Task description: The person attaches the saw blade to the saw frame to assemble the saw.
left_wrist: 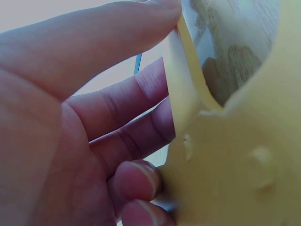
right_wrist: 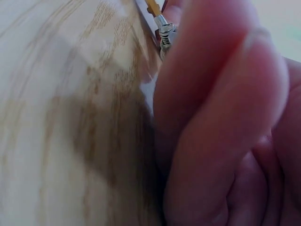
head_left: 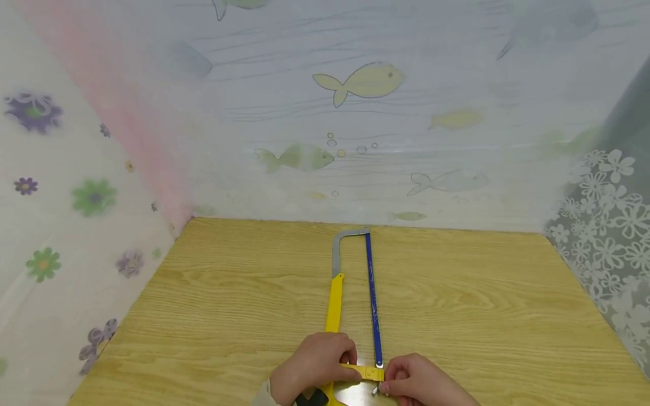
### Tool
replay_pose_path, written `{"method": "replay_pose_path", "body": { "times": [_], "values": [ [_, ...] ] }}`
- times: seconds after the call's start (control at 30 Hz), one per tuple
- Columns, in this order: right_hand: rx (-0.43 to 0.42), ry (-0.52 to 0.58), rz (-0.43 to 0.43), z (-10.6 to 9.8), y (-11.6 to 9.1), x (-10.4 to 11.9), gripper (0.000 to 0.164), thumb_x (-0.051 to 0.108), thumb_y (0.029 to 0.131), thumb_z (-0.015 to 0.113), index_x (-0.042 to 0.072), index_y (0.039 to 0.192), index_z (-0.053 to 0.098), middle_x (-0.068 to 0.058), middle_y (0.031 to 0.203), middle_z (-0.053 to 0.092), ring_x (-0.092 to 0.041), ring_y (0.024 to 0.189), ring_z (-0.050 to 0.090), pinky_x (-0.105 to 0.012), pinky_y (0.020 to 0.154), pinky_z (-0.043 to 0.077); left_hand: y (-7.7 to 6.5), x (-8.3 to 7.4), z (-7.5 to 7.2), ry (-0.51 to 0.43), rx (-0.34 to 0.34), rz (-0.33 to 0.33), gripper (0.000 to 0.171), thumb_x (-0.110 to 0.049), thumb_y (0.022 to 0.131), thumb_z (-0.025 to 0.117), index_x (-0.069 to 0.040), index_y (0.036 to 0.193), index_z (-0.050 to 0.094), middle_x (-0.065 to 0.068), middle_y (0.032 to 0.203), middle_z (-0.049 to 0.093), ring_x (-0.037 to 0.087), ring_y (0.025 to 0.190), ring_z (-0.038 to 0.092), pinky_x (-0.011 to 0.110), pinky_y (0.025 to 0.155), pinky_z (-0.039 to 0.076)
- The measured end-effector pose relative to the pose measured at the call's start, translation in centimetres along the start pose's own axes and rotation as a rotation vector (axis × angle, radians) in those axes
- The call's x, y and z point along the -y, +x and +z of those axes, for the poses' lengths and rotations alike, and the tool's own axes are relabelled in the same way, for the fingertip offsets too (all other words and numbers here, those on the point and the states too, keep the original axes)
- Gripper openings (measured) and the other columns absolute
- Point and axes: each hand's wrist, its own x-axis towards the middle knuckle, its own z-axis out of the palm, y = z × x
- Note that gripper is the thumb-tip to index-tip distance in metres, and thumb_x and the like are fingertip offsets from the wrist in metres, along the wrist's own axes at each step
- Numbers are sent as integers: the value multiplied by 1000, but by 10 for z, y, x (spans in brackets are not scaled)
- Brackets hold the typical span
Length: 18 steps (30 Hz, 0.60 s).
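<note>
A hacksaw (head_left: 334, 301) with a yellow and grey frame lies on the table, its far end pointing away from me. Its blue blade (head_left: 373, 304) runs along the right side. My left hand (head_left: 317, 361) grips the yellow frame near the handle end, thumb on one side and fingers curled behind; the left wrist view shows the yellow metal (left_wrist: 225, 160) close up. At the blade's near end, my right hand (head_left: 418, 380) pinches at the small metal wing nut (head_left: 376, 389) with thumb and bent fingers. In the right wrist view, a threaded screw (right_wrist: 165, 37) shows beside those fingers.
The wood-grain table (head_left: 244, 293) reaches back to a curtain with printed fish (head_left: 365, 82). Flower-printed sheeting (head_left: 43, 264) hangs on the left, and a panel with white flowers (head_left: 609, 248) borders the right side.
</note>
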Motion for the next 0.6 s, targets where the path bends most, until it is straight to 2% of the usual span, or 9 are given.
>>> {"method": "replay_pose_path", "body": {
  "times": [0.37,0.6],
  "values": [
    [2,-73,-7,-1,0,-1,24,32,81,63,10,72,62,5,51,47,-5,41,36,-19,39,26,0,-2,0,-2,13,-9,22,-49,73,66,-29,73,57,-15,65,41,2,55,38,20,51,32],
    [-6,-69,5,1,1,1,28,35,81,62,9,70,63,5,50,46,-6,40,35,-20,39,25,0,-2,-1,-3,14,-14,22,-49,73,66,-29,73,56,-15,65,41,3,54,38,20,51,32]
  ]
}}
